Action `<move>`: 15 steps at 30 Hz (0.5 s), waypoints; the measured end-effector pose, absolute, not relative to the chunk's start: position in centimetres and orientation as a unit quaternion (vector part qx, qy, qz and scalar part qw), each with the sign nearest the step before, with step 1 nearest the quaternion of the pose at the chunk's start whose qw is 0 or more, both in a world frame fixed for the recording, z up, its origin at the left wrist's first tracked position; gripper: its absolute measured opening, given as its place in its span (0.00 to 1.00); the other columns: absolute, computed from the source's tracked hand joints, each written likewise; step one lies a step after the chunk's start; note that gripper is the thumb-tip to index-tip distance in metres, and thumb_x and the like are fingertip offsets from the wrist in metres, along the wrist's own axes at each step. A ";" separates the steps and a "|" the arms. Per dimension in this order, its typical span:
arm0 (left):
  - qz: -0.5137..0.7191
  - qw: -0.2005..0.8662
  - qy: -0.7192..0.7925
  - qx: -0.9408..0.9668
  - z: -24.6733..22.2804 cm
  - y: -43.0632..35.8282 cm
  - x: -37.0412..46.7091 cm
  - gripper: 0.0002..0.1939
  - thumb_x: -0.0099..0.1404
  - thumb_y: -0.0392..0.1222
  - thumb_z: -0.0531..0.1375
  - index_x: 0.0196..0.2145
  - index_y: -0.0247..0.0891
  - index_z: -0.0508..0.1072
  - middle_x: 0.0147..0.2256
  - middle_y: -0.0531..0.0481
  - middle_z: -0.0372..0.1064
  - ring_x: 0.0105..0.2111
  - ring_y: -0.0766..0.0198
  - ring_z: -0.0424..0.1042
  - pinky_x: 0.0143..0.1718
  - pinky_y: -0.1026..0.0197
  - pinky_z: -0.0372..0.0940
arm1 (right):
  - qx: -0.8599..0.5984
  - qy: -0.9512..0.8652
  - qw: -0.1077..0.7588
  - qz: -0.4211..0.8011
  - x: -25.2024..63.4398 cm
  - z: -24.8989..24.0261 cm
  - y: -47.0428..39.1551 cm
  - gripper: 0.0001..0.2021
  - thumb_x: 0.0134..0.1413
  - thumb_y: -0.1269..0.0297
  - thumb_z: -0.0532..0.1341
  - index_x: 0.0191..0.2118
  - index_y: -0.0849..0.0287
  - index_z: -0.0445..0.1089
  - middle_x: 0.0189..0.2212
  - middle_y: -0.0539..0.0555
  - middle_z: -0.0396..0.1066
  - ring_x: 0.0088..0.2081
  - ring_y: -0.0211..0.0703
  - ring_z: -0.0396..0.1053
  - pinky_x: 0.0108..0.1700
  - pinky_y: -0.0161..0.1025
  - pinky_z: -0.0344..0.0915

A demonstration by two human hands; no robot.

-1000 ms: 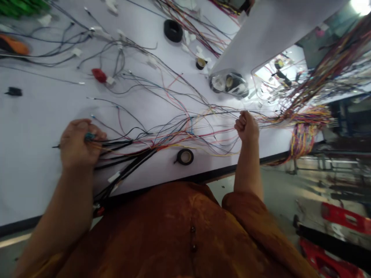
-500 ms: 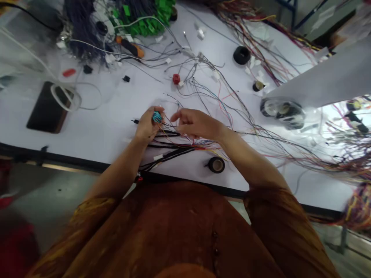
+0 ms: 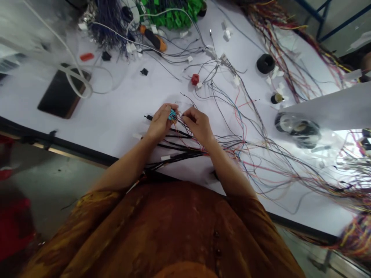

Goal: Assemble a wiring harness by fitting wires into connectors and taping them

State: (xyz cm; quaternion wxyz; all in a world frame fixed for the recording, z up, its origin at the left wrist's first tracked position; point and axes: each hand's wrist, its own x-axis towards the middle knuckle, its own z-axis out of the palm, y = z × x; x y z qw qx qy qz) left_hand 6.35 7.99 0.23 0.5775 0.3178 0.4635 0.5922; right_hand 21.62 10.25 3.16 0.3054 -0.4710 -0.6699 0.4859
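My left hand (image 3: 160, 122) is closed around a small blue connector (image 3: 172, 114), whose face with its holes shows between thumb and fingers. Thin coloured wires run from the connector toward the right. Just beside it, my right hand (image 3: 198, 124) pinches a thin wire (image 3: 181, 114) between thumb and forefinger, close to the connector. Whether that wire's tip touches the connector I cannot tell. Below both hands lie black-sleeved wire branches (image 3: 182, 148), with a white label (image 3: 166, 158) on one of them.
A red connector (image 3: 195, 79) lies among loose wires beyond my hands. Black tape rolls (image 3: 265, 63) sit to the right, near a white post (image 3: 327, 104). At left is a phone (image 3: 59, 96); farther back, an orange-and-black tool (image 3: 153, 38) and green-tagged wire bundles (image 3: 174, 15).
My right hand has gone from loosely spread fingers to a pinch on a wire near the connector. The view has turned slightly. My left hand still holds the blue connector.
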 end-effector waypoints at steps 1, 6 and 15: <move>0.590 0.573 0.464 0.330 0.2 7.9 6.3 0.17 0.72 0.55 0.59 0.36 0.39 0.73 0.32 0.49 0.68 0.28 0.68 0.66 0.31 0.65 0.67 | -0.470 -0.676 0.301 0.481 21.9 3.0 9.9 0.07 0.58 0.62 0.59 0.31 0.58 0.66 0.25 0.46 0.62 0.29 0.35 0.57 0.34 0.35 0.55; 0.577 0.550 0.468 0.381 -0.3 7.9 6.0 0.21 0.70 0.62 0.58 0.37 0.40 0.73 0.33 0.49 0.68 0.28 0.67 0.66 0.30 0.64 0.65 | -0.463 -0.706 0.270 0.462 22.0 3.3 9.3 0.09 0.58 0.62 0.59 0.30 0.60 0.71 0.25 0.47 0.67 0.29 0.35 0.60 0.35 0.36 0.55; 0.560 0.500 0.478 0.456 -1.3 7.5 5.5 0.23 0.69 0.65 0.57 0.42 0.42 0.75 0.35 0.48 0.69 0.31 0.65 0.67 0.35 0.62 0.66 | -0.484 -0.741 0.243 0.397 21.9 4.0 9.1 0.10 0.60 0.64 0.59 0.29 0.60 0.72 0.25 0.49 0.69 0.30 0.36 0.62 0.36 0.36 0.57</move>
